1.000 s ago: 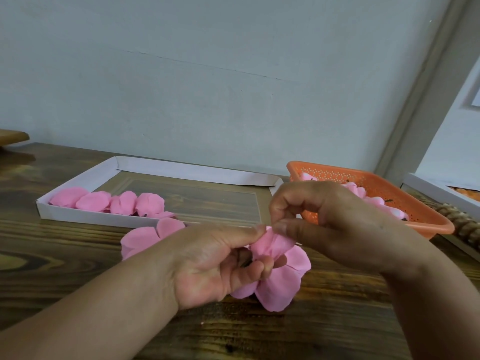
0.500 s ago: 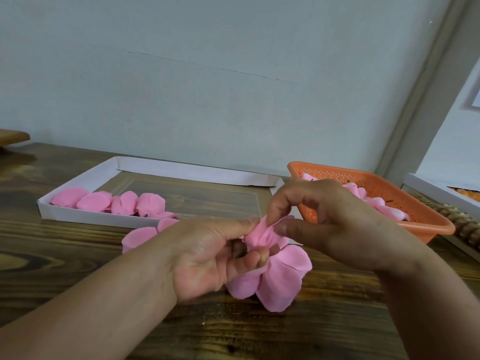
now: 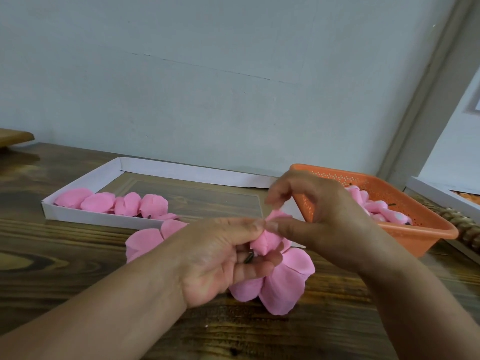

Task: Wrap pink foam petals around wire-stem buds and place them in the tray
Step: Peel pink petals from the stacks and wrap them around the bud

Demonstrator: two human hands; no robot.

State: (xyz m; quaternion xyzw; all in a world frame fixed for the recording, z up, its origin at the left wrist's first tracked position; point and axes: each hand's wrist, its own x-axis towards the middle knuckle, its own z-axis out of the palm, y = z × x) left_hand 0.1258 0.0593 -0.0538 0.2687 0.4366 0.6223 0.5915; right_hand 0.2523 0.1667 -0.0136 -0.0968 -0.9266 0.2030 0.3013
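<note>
- Pink foam bud (image 3: 267, 239) sits pinched between both hands, above the wooden table (image 3: 78, 261) and just in front of the white tray (image 3: 104, 219).
- Left hand (image 3: 223, 258) curls round the bud, thumb on top (a dark stem end (image 3: 248, 257) peeks out by the fingers).
- Right hand (image 3: 324, 216) pinches the bud's top with thumb and forefinger.
- Loose petals (image 3: 283, 284) lie under the hands; finished blooms (image 3: 114, 202) line the tray's left end.
- Orange basket (image 3: 415, 229) stands right of the tray.

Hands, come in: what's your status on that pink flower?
Left hand grips the half-wrapped bud, wire end showing. Right hand pinches its top petal. Loose petals beneath; white tray waits behind, nothing blocking.
</note>
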